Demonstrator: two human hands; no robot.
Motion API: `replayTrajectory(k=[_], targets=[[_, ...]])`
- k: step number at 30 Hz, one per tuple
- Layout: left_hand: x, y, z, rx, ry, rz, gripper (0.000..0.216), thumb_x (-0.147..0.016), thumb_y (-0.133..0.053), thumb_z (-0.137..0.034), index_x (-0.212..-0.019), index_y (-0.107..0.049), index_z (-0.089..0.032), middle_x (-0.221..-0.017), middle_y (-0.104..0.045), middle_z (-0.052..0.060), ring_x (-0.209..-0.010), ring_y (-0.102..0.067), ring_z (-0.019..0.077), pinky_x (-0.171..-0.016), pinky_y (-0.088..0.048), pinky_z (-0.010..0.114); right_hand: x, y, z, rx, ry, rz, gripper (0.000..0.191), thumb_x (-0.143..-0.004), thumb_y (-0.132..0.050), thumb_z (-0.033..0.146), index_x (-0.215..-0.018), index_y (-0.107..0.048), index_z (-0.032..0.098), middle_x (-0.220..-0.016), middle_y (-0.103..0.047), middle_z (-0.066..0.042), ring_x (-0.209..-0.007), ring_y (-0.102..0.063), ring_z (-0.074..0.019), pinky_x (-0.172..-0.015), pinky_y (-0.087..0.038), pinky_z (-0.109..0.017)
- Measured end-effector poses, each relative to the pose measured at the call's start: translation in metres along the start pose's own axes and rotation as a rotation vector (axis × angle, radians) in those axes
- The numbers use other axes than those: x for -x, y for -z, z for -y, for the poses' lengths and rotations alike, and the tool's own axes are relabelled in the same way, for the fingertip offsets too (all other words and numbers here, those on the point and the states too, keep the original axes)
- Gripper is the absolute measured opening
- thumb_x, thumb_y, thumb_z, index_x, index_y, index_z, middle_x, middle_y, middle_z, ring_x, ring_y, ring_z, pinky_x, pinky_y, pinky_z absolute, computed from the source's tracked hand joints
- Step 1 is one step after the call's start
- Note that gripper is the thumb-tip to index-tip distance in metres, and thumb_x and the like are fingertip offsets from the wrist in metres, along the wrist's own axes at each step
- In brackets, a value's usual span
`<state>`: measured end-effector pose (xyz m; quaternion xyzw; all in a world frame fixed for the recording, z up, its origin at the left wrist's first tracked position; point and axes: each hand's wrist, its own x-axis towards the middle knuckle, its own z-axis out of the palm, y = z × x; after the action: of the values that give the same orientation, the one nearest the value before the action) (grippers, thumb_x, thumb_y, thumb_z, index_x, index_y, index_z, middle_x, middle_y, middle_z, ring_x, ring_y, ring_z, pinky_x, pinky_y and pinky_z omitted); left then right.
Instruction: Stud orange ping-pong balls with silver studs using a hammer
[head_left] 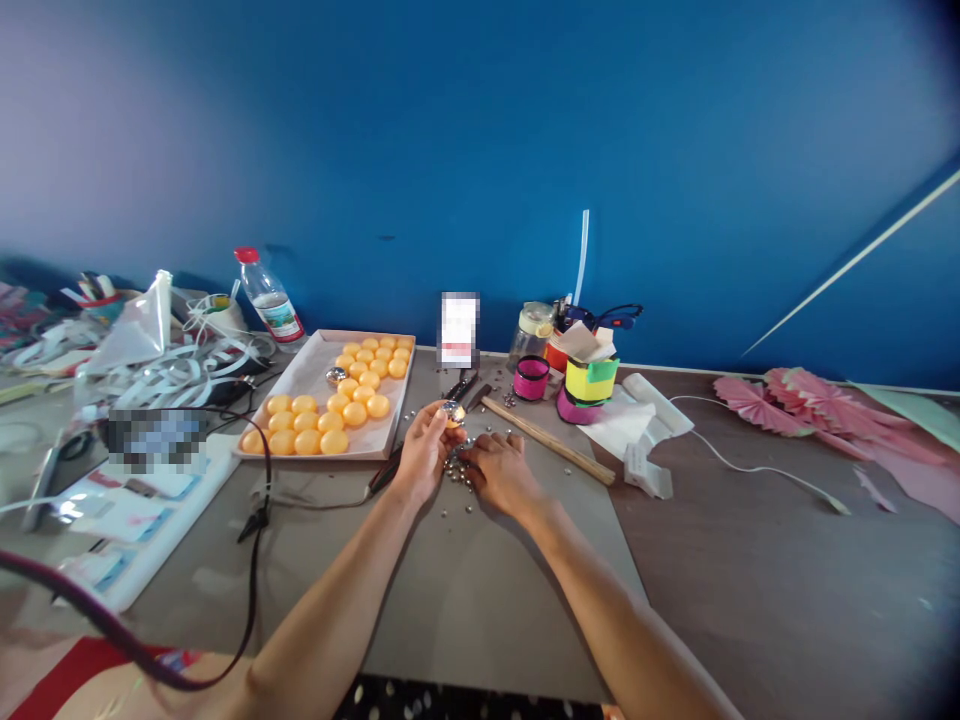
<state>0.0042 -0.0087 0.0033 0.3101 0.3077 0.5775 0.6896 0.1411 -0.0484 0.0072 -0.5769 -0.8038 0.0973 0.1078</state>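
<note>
My left hand (425, 448) is raised a little off the table, its fingers closed round a small ball (452, 411) partly covered in shiny silver studs. My right hand (501, 470) rests knuckles-up on the grey mat (480, 590), fingertips pinched down among several loose silver studs (457, 478); what it pinches is hidden. Left of my hands stands a shallow tray (311, 375) with several orange balls (330, 420) and one silver-covered ball (335, 375).
A wooden stick (551, 442) and dark hand tools (463, 386) lie beyond my hands. Tape rolls (531, 379), a jar (531, 333), a water bottle (271, 300) and white strips (172, 375) crowd the back. Black cables (255, 520) trail left; pink paper fans (795, 400) lie right.
</note>
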Motion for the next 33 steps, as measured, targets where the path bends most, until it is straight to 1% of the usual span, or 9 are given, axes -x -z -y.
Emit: replayTrajectory(k=[3, 6, 9, 11, 17, 22, 27, 30, 33], targets=[[-0.001, 0.001, 0.001, -0.005, 0.002, 0.002, 0.039, -0.070, -0.074, -0.037, -0.099, -0.057, -0.019, -0.075, -0.064, -0.002, -0.060, -0.060, 0.0092, -0.064, -0.047, 0.024, -0.003, -0.004, 0.003, 0.037, -0.002, 0.009, 0.021, -0.090, -0.047, 0.025, -0.092, -0.068, 0.022, -0.096, -0.065, -0.008, -0.096, -0.052, -0.0210, -0.083, -0.025, -0.035], [-0.001, 0.002, 0.002, -0.016, 0.003, 0.004, 0.040, -0.070, -0.074, -0.038, -0.101, -0.058, -0.019, -0.078, -0.064, -0.002, -0.061, -0.061, 0.0094, -0.066, -0.047, 0.025, -0.003, -0.004, 0.001, 0.037, -0.014, -0.018, 0.025, -0.091, -0.042, 0.021, -0.091, -0.067, 0.020, -0.095, -0.066, -0.009, -0.095, -0.053, -0.0206, -0.083, -0.025, -0.035], [0.000, 0.002, 0.001, -0.022, 0.005, 0.006, 0.040, -0.070, -0.074, -0.038, -0.101, -0.058, -0.019, -0.080, -0.065, -0.001, -0.062, -0.062, 0.0095, -0.067, -0.048, 0.025, -0.001, -0.001, -0.003, 0.020, -0.019, -0.056, 0.022, -0.090, -0.046, 0.025, -0.097, -0.066, 0.019, -0.101, -0.065, -0.009, -0.099, -0.052, -0.0215, -0.084, -0.025, -0.035], [0.000, 0.002, 0.001, -0.017, 0.001, 0.010, 0.039, -0.070, -0.074, -0.037, -0.100, -0.058, -0.018, -0.080, -0.065, -0.001, -0.062, -0.061, 0.0093, -0.068, -0.048, 0.025, 0.000, 0.000, -0.006, 0.028, -0.024, -0.053, 0.021, -0.088, -0.050, 0.026, -0.099, -0.066, 0.020, -0.103, -0.065, -0.009, -0.100, -0.052, -0.0224, -0.085, -0.025, -0.035], [0.000, 0.003, 0.003, -0.015, -0.004, 0.023, 0.038, -0.071, -0.074, -0.037, -0.100, -0.059, -0.018, -0.082, -0.066, 0.000, -0.061, -0.061, 0.0090, -0.067, -0.048, 0.025, -0.005, -0.006, -0.008, 0.057, -0.050, -0.032, 0.020, -0.085, -0.048, 0.015, -0.084, -0.067, 0.020, -0.093, -0.068, -0.007, -0.094, -0.055, -0.0203, -0.083, -0.024, -0.035], [-0.001, 0.003, 0.003, -0.008, -0.003, 0.023, 0.038, -0.071, -0.074, -0.037, -0.100, -0.058, -0.018, -0.081, -0.065, -0.001, -0.061, -0.061, 0.0091, -0.067, -0.049, 0.026, -0.002, -0.003, -0.011, 0.063, -0.039, -0.036, 0.016, -0.084, -0.053, 0.023, -0.088, -0.068, 0.021, -0.096, -0.068, -0.007, -0.096, -0.055, -0.0213, -0.084, -0.023, -0.037], [0.000, -0.001, 0.001, -0.007, 0.000, 0.023, 0.042, -0.068, -0.076, -0.038, -0.099, -0.057, -0.018, -0.081, -0.065, -0.001, -0.061, -0.061, 0.0089, -0.067, -0.048, 0.025, -0.001, -0.003, -0.016, 0.052, -0.076, -0.037, 0.017, -0.083, -0.051, 0.015, -0.082, -0.067, 0.020, -0.092, -0.068, -0.007, -0.093, -0.056, -0.0199, -0.084, -0.022, -0.036], [0.000, -0.001, 0.000, -0.008, 0.005, 0.024, 0.042, -0.069, -0.075, -0.038, -0.099, -0.057, -0.018, -0.082, -0.066, 0.000, -0.060, -0.061, 0.0086, -0.067, -0.048, 0.025, -0.001, -0.003, -0.016, 0.000, -0.066, -0.071, 0.016, -0.082, -0.050, 0.014, -0.079, -0.066, 0.019, -0.089, -0.068, -0.006, -0.090, -0.057, -0.0192, -0.083, -0.023, -0.036], [0.000, 0.000, 0.000, -0.004, 0.011, 0.019, 0.041, -0.069, -0.075, -0.038, -0.099, -0.057, -0.018, -0.083, -0.066, 0.000, -0.061, -0.061, 0.0087, -0.066, -0.048, 0.025, -0.001, -0.003, -0.016, -0.128, -0.034, -0.189, 0.015, -0.079, -0.049, 0.012, -0.075, -0.062, 0.018, -0.090, -0.067, -0.006, -0.088, -0.058, -0.0183, -0.082, -0.026, -0.036]])
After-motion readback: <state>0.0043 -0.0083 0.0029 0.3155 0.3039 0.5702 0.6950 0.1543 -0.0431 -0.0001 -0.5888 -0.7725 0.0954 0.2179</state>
